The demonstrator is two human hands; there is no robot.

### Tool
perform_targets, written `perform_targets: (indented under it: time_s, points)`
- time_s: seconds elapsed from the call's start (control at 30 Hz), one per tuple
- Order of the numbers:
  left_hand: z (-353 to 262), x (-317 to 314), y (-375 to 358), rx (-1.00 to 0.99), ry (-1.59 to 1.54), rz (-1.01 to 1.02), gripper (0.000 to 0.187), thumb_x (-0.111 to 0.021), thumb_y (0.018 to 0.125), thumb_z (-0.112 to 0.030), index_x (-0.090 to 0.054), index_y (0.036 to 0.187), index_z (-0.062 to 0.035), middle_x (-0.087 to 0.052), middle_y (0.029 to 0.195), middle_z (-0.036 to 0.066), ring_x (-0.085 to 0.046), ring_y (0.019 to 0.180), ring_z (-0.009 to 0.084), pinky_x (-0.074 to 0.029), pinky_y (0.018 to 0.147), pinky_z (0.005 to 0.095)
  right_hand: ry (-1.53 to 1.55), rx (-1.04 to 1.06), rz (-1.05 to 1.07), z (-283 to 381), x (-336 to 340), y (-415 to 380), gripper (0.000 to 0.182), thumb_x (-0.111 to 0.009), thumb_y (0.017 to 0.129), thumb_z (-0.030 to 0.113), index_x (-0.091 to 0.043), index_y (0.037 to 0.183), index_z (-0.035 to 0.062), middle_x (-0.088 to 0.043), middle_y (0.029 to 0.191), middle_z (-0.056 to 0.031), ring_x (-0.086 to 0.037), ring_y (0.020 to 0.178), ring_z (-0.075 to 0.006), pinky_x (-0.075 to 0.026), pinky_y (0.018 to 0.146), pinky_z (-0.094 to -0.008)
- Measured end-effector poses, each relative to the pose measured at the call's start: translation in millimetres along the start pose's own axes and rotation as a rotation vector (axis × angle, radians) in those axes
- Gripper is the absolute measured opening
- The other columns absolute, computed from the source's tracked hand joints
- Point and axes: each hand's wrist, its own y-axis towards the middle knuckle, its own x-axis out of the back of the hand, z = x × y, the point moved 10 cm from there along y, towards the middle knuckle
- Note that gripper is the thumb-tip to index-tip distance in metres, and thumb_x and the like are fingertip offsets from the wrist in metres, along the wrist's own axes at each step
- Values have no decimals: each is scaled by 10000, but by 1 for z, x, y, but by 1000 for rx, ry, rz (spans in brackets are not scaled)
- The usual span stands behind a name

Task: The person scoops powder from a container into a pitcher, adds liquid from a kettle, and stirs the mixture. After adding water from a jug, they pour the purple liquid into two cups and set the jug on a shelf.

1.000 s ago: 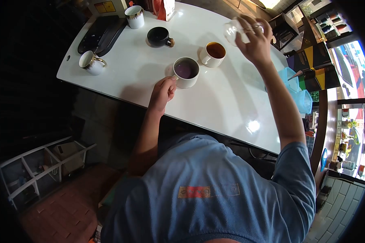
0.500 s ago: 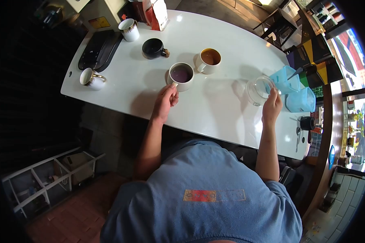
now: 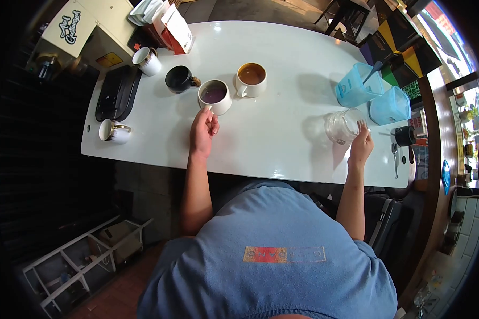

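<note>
My left hand [image 3: 201, 132] grips the handle of a white mug [image 3: 215, 98] with dark purplish liquid inside. Right of it stands a white cup [image 3: 251, 80] of brown liquid, its handle towards me. A black cup [image 3: 179, 79] is just behind and left of the mug. At the right, my right hand [image 3: 361, 144] has its fingers closed on the handle of a clear glass jug [image 3: 344, 127], which looks empty and is low over the tabletop or on it. Two light blue containers [image 3: 358, 86] [image 3: 390, 106] stand behind the jug.
White table [image 3: 282, 154] with two white-and-brown mugs [image 3: 147, 61] [image 3: 114, 131] at left, beside a black flat device [image 3: 117, 94]. Paper bags [image 3: 174, 31] stand at the back left. A black jar [image 3: 405, 136] and a spoon [image 3: 395, 160] are at the right edge.
The view has shifted. The glass jug has come down and away from the blue containers with my right hand. My left hand still holds the mug, which now sits closer to the black cup.
</note>
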Motion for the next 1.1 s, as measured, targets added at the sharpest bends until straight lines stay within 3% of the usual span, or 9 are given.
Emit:
perform_targets:
  time_s: [0.43, 0.57, 0.73, 0.8, 0.83, 0.87, 0.93, 1.07, 1.1]
  points:
    - [4, -10, 19, -5, -44, 2, 279, -451, 946, -326, -389, 753, -134, -486, 733, 12, -399, 559, 91, -293, 530, 224, 1, -48, -11, -15, 13, 18, 494, -430, 939, 287, -553, 1168, -133, -573, 1225, -235, -521, 1195, -271, -364, 1004, -309]
    - [2, -15, 20, -27, -23, 10, 280, -444, 959, -316, -400, 758, -125, -487, 741, 16, -397, 548, 92, -294, 527, 228, 21, -92, -34, -18, 11, 24, 508, -430, 946, 313, -556, 1169, -126, -584, 1216, -219, -531, 1179, -266, -364, 1002, -312]
    - [8, -16, 23, -15, -35, -2, 296, -447, 965, -329, -413, 762, -116, -496, 771, 30, -420, 550, 98, -301, 526, 231, -191, -120, -61, -9, 15, 23, 560, -424, 963, 448, -631, 1005, -70, -643, 889, -116, -556, 841, -169, -417, 801, -289]
    - [11, -16, 23, -16, -42, -3, 312, -450, 967, -343, -416, 759, -113, -508, 787, 40, -435, 553, 101, -308, 526, 232, -175, -214, -7, -22, 19, 22, 610, -410, 967, 465, -577, 1103, -106, -587, 1090, -166, -522, 1035, -201, -383, 903, -288]
    - [10, -15, 22, -36, -10, -16, 310, -435, 971, -374, -438, 831, -97, -528, 812, 55, -458, 560, 111, -325, 531, 236, -159, -308, 52, -33, 18, 18, 676, -396, 972, 482, -522, 1201, -141, -530, 1291, -216, -488, 1230, -233, -350, 1004, -286]
    - [9, -14, 21, -59, 21, -28, 334, -421, 975, -405, -460, 902, -82, -548, 837, 71, -481, 568, 120, -342, 536, 239, -160, -308, 55, -36, 18, 13, 676, -396, 972, 482, -522, 1201, -141, -530, 1291, -216, -488, 1230, -233, -350, 1004, -286]
    - [-2, -28, 8, -51, 32, -88, 377, -403, 974, -441, -437, 1008, -67, -561, 868, 87, -497, 574, 129, -358, 543, 243, -57, 66, -130, 1, 26, -3, 558, -411, 978, 436, -631, 989, -76, -646, 871, -114, -557, 831, -160, -427, 767, -283]
    - [-4, -29, -8, -40, 39, -201, 561, -358, 962, -533, -328, 1231, -41, -572, 933, 119, -525, 593, 150, -385, 552, 257, -116, 96, -99, 8, 36, -25, 459, -450, 981, 333, -625, 1088, -78, -665, 1042, -164, -587, 1040, -196, -433, 873, -287]
    - [-4, -29, -11, -43, 43, -209, 561, -358, 962, -533, -328, 1231, -41, -572, 933, 119, -525, 593, 150, -385, 552, 257, -97, 153, -133, 13, 41, -28, 381, -477, 974, 273, -653, 1013, -63, -676, 952, -142, -609, 937, -188, -451, 831, -290]
